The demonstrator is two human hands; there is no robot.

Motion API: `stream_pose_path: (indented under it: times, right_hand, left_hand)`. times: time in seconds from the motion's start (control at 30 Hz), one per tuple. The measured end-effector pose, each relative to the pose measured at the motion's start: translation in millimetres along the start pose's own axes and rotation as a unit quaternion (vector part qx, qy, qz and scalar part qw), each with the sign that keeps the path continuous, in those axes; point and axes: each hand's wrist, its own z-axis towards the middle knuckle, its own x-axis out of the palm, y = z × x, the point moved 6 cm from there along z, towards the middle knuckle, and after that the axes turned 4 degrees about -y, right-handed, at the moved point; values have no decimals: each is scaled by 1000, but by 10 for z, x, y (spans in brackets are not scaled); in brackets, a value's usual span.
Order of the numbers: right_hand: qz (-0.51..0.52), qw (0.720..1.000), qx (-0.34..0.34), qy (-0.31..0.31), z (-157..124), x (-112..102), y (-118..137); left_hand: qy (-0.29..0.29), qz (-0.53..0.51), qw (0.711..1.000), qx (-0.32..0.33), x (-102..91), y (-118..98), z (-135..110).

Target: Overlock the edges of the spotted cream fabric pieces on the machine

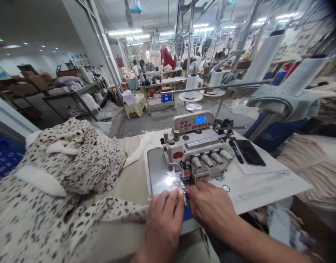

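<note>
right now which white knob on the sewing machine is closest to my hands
The leftmost white knob, just beyond your right hand; the other three sit farther right.

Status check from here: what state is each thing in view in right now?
spotted fabric, bunched in a heap, a strip running toward the machine
overlock sewing machine, work light lit
display, lit blue
left hand, fingers on the fabric at the machine front
right hand, fingers on the fabric at the machine front
thread cones, upright on their stand
smartphone, lying flat, screen dark
</note>
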Motion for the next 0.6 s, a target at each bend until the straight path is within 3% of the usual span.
stream_pose_path:
  times: [0.27,0.47,0.6]
  right_hand:
    - [-35,999,2,-33,22,83,35]
    - [-42,997,-4,-60,57,108,67]
    - [-26,994,33,-97,22,95,28]
  left_hand:
    - [46,27,998,-38,81,-27,-20]
    - [50,37,996,-56,120,-13,12]
    - [56,47,996,-58,149,-27,-4]
